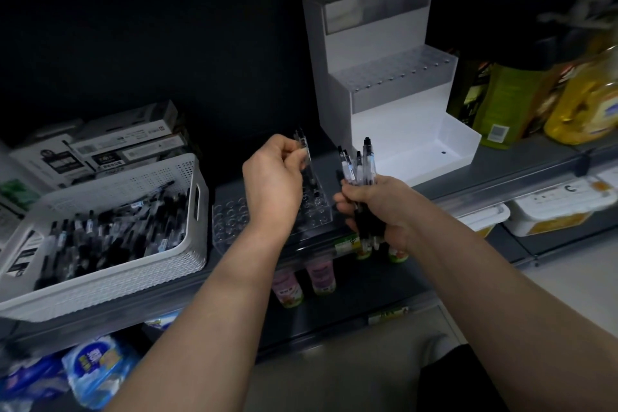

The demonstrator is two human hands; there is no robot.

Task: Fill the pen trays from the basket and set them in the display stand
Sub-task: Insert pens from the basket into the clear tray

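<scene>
A white perforated basket full of black-and-clear pens sits at the left of the shelf. A clear pen tray with round holes lies on the shelf between the basket and my hands. My left hand holds a single pen upright over the tray. My right hand grips a bunch of pens, tips up, just right of the tray. The white stepped display stand rises behind, with one clear tray seated on its upper step and its lowest step bare.
Boxes of pens are stacked behind the basket. Yellow and green bottles stand right of the stand. Small bottles and packets fill the lower shelves. The shelf edge runs across below my wrists.
</scene>
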